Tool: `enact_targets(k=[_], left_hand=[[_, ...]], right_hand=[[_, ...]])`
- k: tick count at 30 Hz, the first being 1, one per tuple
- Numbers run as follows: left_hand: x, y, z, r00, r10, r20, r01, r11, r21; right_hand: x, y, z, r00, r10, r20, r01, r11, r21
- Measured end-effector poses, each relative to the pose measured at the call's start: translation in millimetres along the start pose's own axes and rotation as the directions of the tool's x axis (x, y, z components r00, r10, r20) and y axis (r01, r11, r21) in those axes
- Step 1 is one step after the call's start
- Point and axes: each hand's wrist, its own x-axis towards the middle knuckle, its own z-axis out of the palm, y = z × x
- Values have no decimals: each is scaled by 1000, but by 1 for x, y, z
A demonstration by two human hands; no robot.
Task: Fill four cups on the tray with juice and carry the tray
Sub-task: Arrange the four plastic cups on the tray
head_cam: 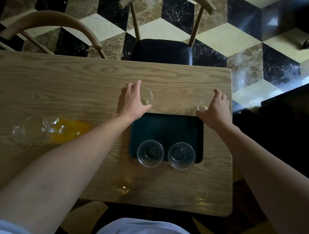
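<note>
Both hands reach past the far edge of the dark tray [167,128], which lies flat on the wooden tabletop [62,79]. The left hand [133,101] has its grip curled around a clear cup [147,96] that stands on the tabletop just beyond the tray's far left corner — thumb on the near side, fingers over the far rim. The right hand [215,109] grasps a second clear cup [203,104] in the same way, just beyond the tray's far right corner. Each of these cups shows a little pale yellow liquid at the bottom. Two more clear cups stand side by side at the near edge of the tray — the left one [150,153] and the right one [181,156] — and how much they hold cannot be told. A clear bottle of orange juice [51,131] sits on the tabletop to the left, well apart from the tray. Two wooden chairs [162,45] stand at the far side, on a patterned marble floor [243,41].
</note>
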Motion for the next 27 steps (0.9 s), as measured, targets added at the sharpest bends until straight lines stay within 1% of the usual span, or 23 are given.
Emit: enact_targets(k=[4,7,9,13,15,21,27], left_hand=[[-9,7,-5,997,17,-77,-23,997,-69],[-26,16,-11,985,84,-152,-101,990,-103],[-42,21,-13,977,133,-168,-154,981,-116],[-73,27,-2,984,168,-65,-175,976,-133],[-82,29,6,985,168,-27,-170,979,-115],[-84,32,19,994,101,44,-95,988,-120],[-80,35,24,994,85,73,-76,991,-114]], right_hand=[[-8,-1,-3,997,-28,-65,32,998,62],[-20,-6,-7,989,-69,-128,89,982,165],[-31,-13,-8,988,-112,-103,131,971,201],[-56,-28,0,975,-223,16,217,961,173],[-64,-34,6,966,-255,40,248,959,136],[-67,-44,20,969,-223,107,218,975,51],[-66,-48,30,972,-208,108,209,978,-2]])
